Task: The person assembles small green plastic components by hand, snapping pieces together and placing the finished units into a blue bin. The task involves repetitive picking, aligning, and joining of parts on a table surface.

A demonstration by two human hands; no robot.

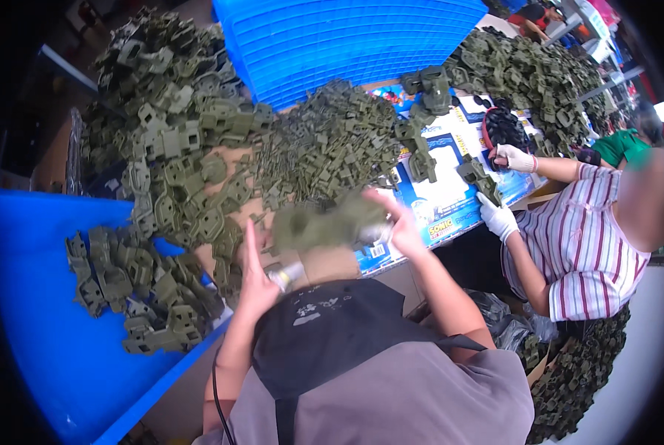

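Observation:
A motion-blurred olive-green moulded part (pixel 313 226) is in front of me, above the near edge of the table. My right hand (pixel 404 230) grips its right end between fingers and thumb. Beside its left end, my left hand (pixel 258 288) is open, fingers pointing up and thumb apart. Something pale, like a wrap, shows at the left thumb (pixel 286 277); a similar silvery patch is at the right thumb. Just beyond lies a heap of small olive-green pieces (pixel 332 141). The part's exact shape is lost in the blur.
Larger green parts are piled at left (pixel 176 126). A blue bin (pixel 43 297) at lower left holds more; a blue crate (pixel 339 52) stands at the back. To the right, a co-worker in white gloves (pixel 499 219) handles a green part over printed cardboard (pixel 443 193).

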